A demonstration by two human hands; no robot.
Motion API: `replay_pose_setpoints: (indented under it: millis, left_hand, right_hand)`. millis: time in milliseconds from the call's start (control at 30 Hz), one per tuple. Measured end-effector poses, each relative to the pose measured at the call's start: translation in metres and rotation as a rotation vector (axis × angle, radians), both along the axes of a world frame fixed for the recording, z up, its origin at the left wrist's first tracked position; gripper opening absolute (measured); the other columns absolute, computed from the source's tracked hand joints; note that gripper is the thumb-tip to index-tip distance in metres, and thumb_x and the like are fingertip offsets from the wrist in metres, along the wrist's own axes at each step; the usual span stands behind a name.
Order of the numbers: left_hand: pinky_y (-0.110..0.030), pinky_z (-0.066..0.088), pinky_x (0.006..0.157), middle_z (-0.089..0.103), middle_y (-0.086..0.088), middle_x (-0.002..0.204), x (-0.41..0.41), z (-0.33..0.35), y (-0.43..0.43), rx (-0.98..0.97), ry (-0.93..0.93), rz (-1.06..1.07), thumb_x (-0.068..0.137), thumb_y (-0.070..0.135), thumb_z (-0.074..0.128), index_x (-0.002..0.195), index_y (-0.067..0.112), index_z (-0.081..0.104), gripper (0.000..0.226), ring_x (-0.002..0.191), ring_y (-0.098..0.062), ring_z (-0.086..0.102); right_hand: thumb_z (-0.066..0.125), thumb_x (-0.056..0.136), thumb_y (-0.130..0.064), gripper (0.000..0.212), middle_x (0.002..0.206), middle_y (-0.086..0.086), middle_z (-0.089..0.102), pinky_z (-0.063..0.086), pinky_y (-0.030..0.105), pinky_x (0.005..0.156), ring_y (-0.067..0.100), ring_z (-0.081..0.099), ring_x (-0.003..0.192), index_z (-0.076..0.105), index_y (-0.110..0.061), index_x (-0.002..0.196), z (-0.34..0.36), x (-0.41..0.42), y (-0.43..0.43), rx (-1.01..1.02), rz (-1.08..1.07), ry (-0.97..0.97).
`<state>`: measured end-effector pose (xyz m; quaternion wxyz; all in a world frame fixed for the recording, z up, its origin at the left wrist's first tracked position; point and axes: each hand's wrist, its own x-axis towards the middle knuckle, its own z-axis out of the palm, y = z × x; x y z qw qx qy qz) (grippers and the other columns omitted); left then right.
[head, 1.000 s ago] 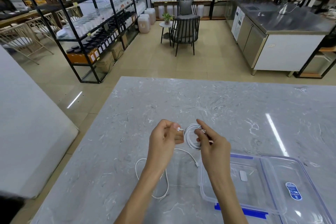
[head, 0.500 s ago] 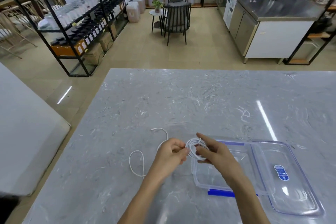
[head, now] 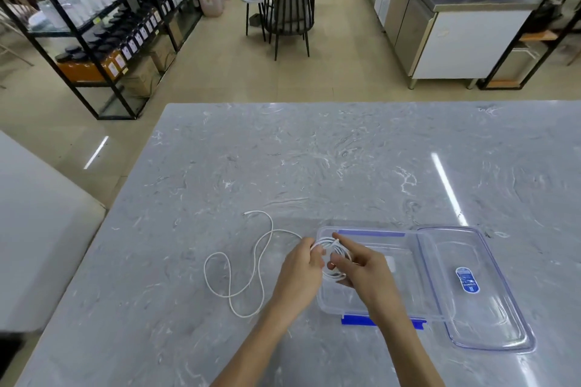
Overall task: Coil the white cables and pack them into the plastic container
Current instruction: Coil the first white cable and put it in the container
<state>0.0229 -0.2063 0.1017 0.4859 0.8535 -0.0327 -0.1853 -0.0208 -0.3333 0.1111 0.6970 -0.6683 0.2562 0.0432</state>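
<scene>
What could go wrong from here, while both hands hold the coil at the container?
The coil is held only between the left hand and right hand; if either grip slackens, the loops may spring apart. The long uncoiled tail lies in loops on the table and may knot or drag as it is wound in.

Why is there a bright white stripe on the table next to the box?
Head view: the stripe is glare, probably a lamp mirrored in the shiny table; a second streak shines on the floor; the wide lens makes the shelves at the left lean.
</scene>
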Motion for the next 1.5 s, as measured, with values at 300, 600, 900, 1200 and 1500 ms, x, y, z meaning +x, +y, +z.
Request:
replay_pose_setpoints:
  millis: [300,600,900,1200,1500]
  left_hand:
    - [-0.007,0.044,0.063,0.068,0.014,0.087,-0.007,0.012,0.006,-0.141,-0.25,0.074,0.091,0.023,0.038,0.1,0.033,0.055,0.022,0.08,0.002,0.063]
    - [-0.006,0.044,0.062,0.067,0.015,0.088,0.0,0.023,-0.001,-0.135,-0.187,-0.009,0.101,0.046,0.035,0.102,0.034,0.046,0.016,0.083,0.006,0.063]
    - [-0.011,0.037,0.058,0.053,0.016,0.069,0.0,0.036,0.006,-0.145,-0.303,-0.135,0.103,0.039,0.034,0.108,0.035,0.044,0.012,0.064,-0.002,0.052]
    - [-0.013,0.037,0.056,0.055,0.024,0.072,-0.012,0.05,0.003,-0.301,-0.278,-0.145,0.103,0.037,0.035,0.101,0.04,0.043,0.009,0.06,-0.001,0.049]
    - [-0.024,0.053,0.064,0.066,0.015,0.1,-0.017,0.065,0.004,-0.443,-0.249,-0.085,0.101,0.045,0.033,0.105,0.037,0.048,0.018,0.069,-0.011,0.06]
  right_hand:
    - [0.058,0.088,-0.001,0.047,0.119,0.014,0.069,0.05,0.043,0.102,0.028,0.067,0.106,0.06,-0.016,0.132,0.004,0.005,-0.01,0.793,0.191,-0.053]
    - [0.059,0.094,-0.024,0.03,0.101,0.002,0.078,0.057,0.022,0.084,0.013,0.072,0.095,0.068,-0.028,0.122,0.024,0.009,0.014,0.169,-0.04,-0.237]
    - [0.054,0.098,-0.029,0.021,0.109,-0.009,0.059,0.047,0.022,0.081,0.014,0.057,0.105,0.073,-0.026,0.107,0.024,0.013,0.033,-0.615,-0.338,-0.557]
    - [0.049,0.097,-0.022,0.021,0.092,-0.013,0.067,0.056,0.034,0.066,0.01,0.065,0.083,0.064,-0.037,0.097,0.047,0.029,0.037,-0.593,-0.54,-0.734]
    - [0.046,0.101,-0.029,0.018,0.079,0.001,0.074,0.048,0.023,0.041,0.015,0.061,0.045,0.062,-0.023,0.095,0.075,0.035,0.037,-0.207,-0.564,-0.676]
